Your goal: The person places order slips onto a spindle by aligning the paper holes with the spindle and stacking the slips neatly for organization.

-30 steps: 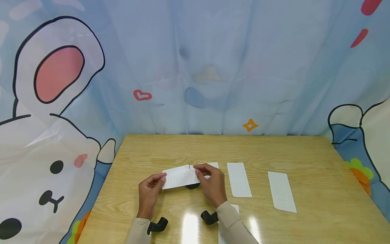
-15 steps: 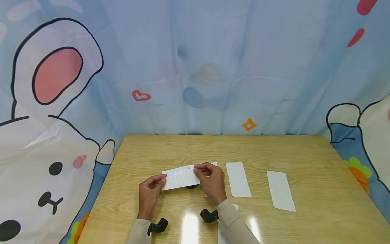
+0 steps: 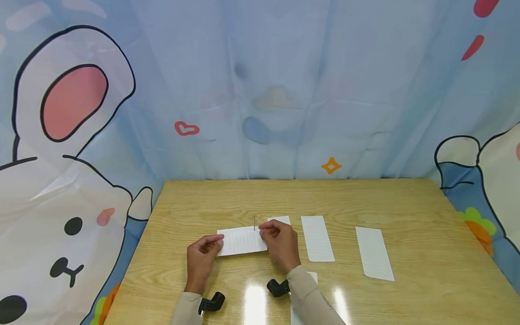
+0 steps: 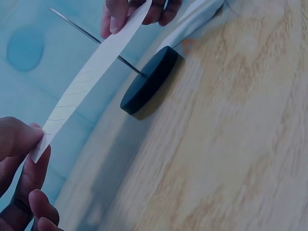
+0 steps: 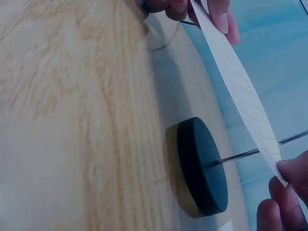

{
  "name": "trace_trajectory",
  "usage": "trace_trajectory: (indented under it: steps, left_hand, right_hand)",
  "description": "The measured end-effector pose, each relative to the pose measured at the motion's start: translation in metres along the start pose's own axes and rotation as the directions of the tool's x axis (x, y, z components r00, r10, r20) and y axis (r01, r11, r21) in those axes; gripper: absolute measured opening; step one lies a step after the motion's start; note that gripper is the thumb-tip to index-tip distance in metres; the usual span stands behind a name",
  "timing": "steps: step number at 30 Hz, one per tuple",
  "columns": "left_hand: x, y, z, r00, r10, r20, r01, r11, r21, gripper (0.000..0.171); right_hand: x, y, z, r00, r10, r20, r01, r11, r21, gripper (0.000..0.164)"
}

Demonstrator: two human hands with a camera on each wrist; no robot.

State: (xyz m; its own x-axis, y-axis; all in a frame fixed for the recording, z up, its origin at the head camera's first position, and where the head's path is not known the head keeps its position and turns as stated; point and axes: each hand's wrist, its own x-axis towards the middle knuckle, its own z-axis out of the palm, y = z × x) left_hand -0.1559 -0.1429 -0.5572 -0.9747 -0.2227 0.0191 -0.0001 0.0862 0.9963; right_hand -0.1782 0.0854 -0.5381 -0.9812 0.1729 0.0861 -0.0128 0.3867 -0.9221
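Note:
Between both hands a white lined paper slip (image 3: 240, 240) is stretched flat. My left hand (image 3: 201, 263) pinches its left end between thumb and fingers; my right hand (image 3: 281, 243) pinches the right end. A thin metal spike (image 3: 254, 222) sticks up past the slip's far edge and appears to pass through the paper. In the left wrist view the spike rises from a round black base (image 4: 151, 82) on the table, below the slip. The right wrist view shows the base (image 5: 202, 166) and the spike on both sides of the paper. In the head view the base is hidden.
More white slips lie on the wooden table (image 3: 195, 198): one slip (image 3: 318, 238) right of my right hand, another slip (image 3: 375, 253) farther right, one (image 3: 280, 220) partly behind that hand and one (image 3: 313, 276) partly under the right sleeve. A printed curtain (image 3: 227, 90) hangs behind.
The held slip has come slightly lower and nearer, so more of the spike shows above it. The black base, partly visible before in the head view, is now covered. Both hands keep their pinch.

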Motion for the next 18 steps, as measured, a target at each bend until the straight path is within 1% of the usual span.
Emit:
trace_trajectory:
  steps: [6, 9, 12, 15, 18]
  left_hand:
    - [0.000, -0.001, 0.001, 0.999, 0.052, -0.002, -0.052, 0.997, 0.061, 0.011]
    - [0.000, -0.001, 0.001, 0.998, 0.057, -0.003, -0.056, 0.994, 0.091, 0.012]
    - [0.001, -0.001, 0.001, 0.998, 0.058, -0.003, -0.057, 0.987, 0.151, 0.013]
    - [0.002, -0.001, 0.002, 0.999, 0.048, -0.013, -0.043, 0.973, 0.226, 0.013]
    - [0.002, 0.000, 0.002, 0.999, 0.040, -0.022, -0.032, 0.959, 0.280, 0.011]
  right_hand:
    - [0.000, 0.005, 0.003, 1.000, 0.015, -0.001, -0.015, 0.999, -0.052, 0.016]
    - [0.000, 0.007, 0.004, 1.000, 0.008, -0.005, -0.008, 0.997, -0.071, 0.017]
    - [0.000, 0.009, 0.005, 1.000, 0.002, -0.011, -0.003, 0.995, -0.101, 0.015]
    - [0.000, 0.011, 0.006, 1.000, 0.005, -0.007, -0.006, 0.992, -0.129, 0.013]
    - [0.000, 0.013, 0.007, 1.000, 0.003, 0.002, -0.003, 0.987, -0.159, 0.012]
